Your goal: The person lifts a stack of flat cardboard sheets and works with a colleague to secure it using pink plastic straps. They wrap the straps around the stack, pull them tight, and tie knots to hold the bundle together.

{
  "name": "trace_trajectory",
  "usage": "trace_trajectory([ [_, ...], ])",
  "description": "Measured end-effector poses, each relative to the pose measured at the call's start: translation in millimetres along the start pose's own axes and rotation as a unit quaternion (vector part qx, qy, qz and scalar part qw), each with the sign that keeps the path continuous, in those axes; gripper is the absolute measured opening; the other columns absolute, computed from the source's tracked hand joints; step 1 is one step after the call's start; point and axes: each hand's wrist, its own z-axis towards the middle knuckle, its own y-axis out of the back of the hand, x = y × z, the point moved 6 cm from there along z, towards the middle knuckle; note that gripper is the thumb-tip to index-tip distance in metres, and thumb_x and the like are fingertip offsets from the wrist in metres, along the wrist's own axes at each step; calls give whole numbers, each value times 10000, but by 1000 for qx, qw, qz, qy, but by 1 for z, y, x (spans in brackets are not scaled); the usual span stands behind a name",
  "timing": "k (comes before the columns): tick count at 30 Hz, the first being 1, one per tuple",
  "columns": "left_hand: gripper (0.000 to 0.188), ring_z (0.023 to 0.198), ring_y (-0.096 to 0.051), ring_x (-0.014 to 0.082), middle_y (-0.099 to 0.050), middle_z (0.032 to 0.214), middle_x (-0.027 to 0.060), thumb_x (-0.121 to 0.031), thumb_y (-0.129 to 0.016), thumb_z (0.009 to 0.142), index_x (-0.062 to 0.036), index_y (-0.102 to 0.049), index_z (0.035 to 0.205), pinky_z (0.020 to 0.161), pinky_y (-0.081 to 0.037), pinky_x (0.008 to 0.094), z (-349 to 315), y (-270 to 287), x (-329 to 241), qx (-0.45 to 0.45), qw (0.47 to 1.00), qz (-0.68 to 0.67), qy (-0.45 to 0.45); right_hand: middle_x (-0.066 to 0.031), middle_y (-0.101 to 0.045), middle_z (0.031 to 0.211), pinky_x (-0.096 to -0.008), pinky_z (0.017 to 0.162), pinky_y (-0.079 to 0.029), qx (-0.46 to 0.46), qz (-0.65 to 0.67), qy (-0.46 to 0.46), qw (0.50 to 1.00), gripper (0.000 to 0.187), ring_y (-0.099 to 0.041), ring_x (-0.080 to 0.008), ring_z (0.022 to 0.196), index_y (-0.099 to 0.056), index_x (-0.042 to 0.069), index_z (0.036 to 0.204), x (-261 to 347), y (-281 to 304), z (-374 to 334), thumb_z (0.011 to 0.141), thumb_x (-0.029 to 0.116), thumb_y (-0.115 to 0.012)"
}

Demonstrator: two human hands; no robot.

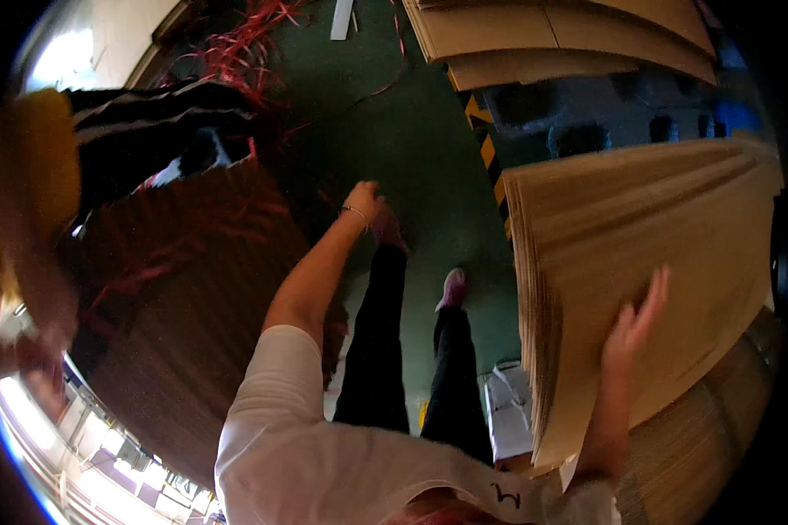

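Note:
My left hand, with a thin bracelet at the wrist, hangs over the green floor between two cardboard stacks. Its fingers look curled, and I see nothing in them. On the right, my right hand is slightly blurred, its fingers stretched out over a tall stack of flat brown cardboard sheets. Whether the palm touches the top sheet I cannot tell. Nearer my left arm lies a darker stack of cardboard, with reddish strips across its top.
A co-worker in a yellow top stands at the left, hands blurred. Tangled red strapping lies on the floor beyond. More cardboard sheets are stacked at the far right, beside a blue pallet. Yellow-black striping edges it. A white package sits near my legs.

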Motion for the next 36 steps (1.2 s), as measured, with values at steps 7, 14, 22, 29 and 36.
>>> trace_trajectory([
  [7, 547, 1167, -397, 305, -210, 1420, 81, -221, -634, 744, -186, -441, 1254, 914, -410, 401, 236, 4, -17, -56, 989, 121, -61, -182, -195, 1408, -474, 1050, -165, 8, -86, -83, 993, 644, -193, -337, 1299, -254, 23, 1337, -18, -8, -16, 892, 485, -307],
  [14, 591, 1332, -138, 268, -133, 1458, 19, -202, -508, 802, -172, -297, 1352, 1052, -148, 486, 328, -4, -35, -76, 970, 230, 31, -182, -171, 1409, -491, 1044, -168, 22, -119, -96, 988, 704, -188, -346, 1291, -239, 14, 1335, -23, -16, -16, 864, 530, -327],
  [22, 417, 1149, -426, 251, -469, 1208, 126, -183, -605, 757, -73, -483, 1139, 983, -285, 491, 239, -42, -31, -135, 986, 51, -79, -182, -146, 1410, -499, 1042, -167, 24, -91, -78, 992, 749, -175, -348, 1286, -234, -4, 1326, -34, -6, -32, 838, 551, -361],
  [29, 195, 672, -615, 183, -637, 769, 120, -103, -597, 776, -19, -601, 952, 613, -481, 315, 25, -63, -11, -166, 889, -427, 6, -203, -180, 1403, -475, 1052, -154, 95, -159, -72, 980, 600, -157, -368, 1299, -253, -23, 1323, -12, -2, -15, 839, 278, -441],
  [36, 292, 714, -569, 188, -619, 800, 81, -292, -521, 859, -38, -608, 973, 659, -447, 312, -177, -61, -63, -23, 941, -336, 23, -184, -227, 1389, -482, 1055, -135, 17, -113, 23, 993, 591, -169, -375, 1294, -268, -5, 1321, -7, -1, -24, 807, 153, -511],
])
